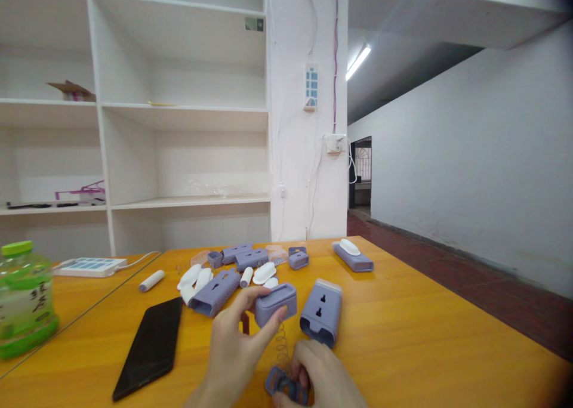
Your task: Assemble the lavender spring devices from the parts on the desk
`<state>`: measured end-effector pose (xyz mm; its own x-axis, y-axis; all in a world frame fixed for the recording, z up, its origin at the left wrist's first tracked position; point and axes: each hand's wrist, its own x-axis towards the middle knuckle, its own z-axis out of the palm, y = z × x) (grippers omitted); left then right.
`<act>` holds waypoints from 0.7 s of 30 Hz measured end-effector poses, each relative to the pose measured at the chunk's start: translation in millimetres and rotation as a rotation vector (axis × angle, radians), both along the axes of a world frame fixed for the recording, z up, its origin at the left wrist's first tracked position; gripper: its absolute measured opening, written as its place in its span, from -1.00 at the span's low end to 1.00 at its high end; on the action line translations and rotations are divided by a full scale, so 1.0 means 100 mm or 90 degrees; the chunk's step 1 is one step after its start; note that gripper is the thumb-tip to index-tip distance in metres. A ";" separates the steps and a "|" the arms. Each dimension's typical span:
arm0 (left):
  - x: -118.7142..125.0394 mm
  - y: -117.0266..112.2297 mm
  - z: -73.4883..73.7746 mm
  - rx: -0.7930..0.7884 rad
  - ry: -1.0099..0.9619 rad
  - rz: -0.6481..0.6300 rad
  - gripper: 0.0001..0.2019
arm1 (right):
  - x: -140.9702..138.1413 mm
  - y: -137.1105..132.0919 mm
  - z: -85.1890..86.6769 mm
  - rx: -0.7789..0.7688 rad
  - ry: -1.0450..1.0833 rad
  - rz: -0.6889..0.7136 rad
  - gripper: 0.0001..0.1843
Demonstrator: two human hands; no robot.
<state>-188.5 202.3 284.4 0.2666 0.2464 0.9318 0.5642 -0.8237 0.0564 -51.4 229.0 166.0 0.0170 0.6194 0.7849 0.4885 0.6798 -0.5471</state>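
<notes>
My left hand [233,336] pinches a grey-purple plastic cap [277,303] between thumb and fingers, held above the table. Lower down, my right hand [320,369] has its fingers closed on a small grey-purple plastic piece with openings [280,381]. A thin coiled spring [282,345] shows between the two parts; whether it is fixed to either one I cannot tell. Just beyond my right hand lies a hollow grey-purple housing [322,309] with keyhole slots, its open end facing me. Another slotted housing [215,291] rests beyond my left hand, beside white oval pieces [264,272].
A black phone [150,345] lies left of my hands on the wooden table [430,336]. Further left stand a green-capped bottle [27,300] and a white power strip [89,266]. More housings [251,259] sit at the back, with one under a white oval piece [353,257] at right.
</notes>
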 end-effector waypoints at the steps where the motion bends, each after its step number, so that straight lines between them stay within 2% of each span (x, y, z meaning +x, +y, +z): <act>1: 0.01 -0.02 -0.02 0.031 0.010 -0.006 -0.69 | 0.01 0.00 0.00 -0.003 -0.003 0.001 -0.78; 4: 0.02 -0.07 -0.10 0.077 0.059 -0.043 -0.65 | 0.04 -0.04 0.01 -0.007 -0.007 0.007 -0.79; 6: 0.01 -0.06 -0.14 0.040 0.079 -0.061 -0.65 | 0.06 -0.07 0.03 0.003 -0.007 0.022 -0.81; 9: -0.01 -0.03 -0.15 -0.106 0.083 -0.119 -0.66 | 0.07 -0.12 0.05 0.021 -0.018 0.071 -0.77; 12: -0.02 0.00 -0.09 -0.275 0.065 -0.251 -0.66 | 0.07 -0.13 0.06 0.014 -0.003 0.058 -0.80; 15: -0.01 0.03 -0.02 -0.339 0.030 -0.347 -0.61 | 0.06 -0.13 0.07 0.005 0.002 0.034 -0.82; 18: -0.01 0.05 0.01 -0.352 0.021 -0.369 -0.58 | 0.06 -0.12 0.08 0.015 -0.003 0.062 -0.80; 21: -0.02 0.06 0.00 -0.344 0.027 -0.348 -0.58 | 0.07 -0.13 0.08 0.035 0.027 0.085 -0.77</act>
